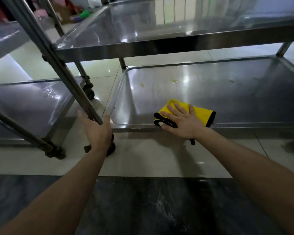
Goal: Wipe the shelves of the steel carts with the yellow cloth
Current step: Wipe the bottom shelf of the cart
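Note:
A yellow cloth (202, 113) with black edging lies folded on the bottom shelf (227, 92) of the steel cart in front of me, near its front rim. My right hand (182, 122) presses flat on the cloth, fingers spread. A few small yellowish crumbs (175, 80) dot the shelf further back. My left hand (96, 131) grips the lower end of the cart's front left post (75, 85), by the shelf corner. The middle shelf (143, 26) of the same cart hangs above.
A second steel cart's lower shelf (29, 102) stands to the left, with a slanted bar (22, 131) and castor wheels (90, 92). Pale floor tiles (151, 158) lie beneath, with a dark strip (143, 209) nearest me. Coloured clutter (85, 13) sits far back.

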`<state>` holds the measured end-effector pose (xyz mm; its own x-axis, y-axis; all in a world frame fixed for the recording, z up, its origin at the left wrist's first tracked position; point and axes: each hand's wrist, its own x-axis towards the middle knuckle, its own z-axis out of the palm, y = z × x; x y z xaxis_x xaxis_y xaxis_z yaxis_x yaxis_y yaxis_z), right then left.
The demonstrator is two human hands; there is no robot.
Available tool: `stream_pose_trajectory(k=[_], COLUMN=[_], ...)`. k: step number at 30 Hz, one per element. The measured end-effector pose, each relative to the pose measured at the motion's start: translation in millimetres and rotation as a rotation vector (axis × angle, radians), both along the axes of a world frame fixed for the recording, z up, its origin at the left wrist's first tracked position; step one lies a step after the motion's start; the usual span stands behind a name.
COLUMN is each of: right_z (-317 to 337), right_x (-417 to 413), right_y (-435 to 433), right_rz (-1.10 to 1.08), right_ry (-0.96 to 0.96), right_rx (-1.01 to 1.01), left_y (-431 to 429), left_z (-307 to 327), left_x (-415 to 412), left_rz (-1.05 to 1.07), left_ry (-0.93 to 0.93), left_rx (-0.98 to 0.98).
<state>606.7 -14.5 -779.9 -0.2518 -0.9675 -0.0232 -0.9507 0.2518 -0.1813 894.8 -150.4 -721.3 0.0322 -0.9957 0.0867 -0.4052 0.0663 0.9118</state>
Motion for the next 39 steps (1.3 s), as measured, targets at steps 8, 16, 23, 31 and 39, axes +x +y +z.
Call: stream_pose_trajectory(k=[8,16,23,31,39], right_z=[0,8,10,18,48], right_x=[35,111,126,100,22], right_y=[-91,-193,-161,-90,32], right_rz=[-0.003,0.149,0.373,0.484,0.249], right_ry=[-0.041,-0.037,0.001,0.027,-0.213], right_rx=[0.104,0.072,0.064,0.077,0.150], left_y=[-29,-34,-31,-5,72], left_z=[-1,-4,5,2,-21], left_x=[23,35,35,16,-46], left_rz=[-0.056,-0.058,-0.098,0.053,-0.438], left_ry=[-0.158,-0.338,-0.277,-0.298,-0.380], left_rx=[-0.117,-0.226,-0.189,-0.009,0.156])
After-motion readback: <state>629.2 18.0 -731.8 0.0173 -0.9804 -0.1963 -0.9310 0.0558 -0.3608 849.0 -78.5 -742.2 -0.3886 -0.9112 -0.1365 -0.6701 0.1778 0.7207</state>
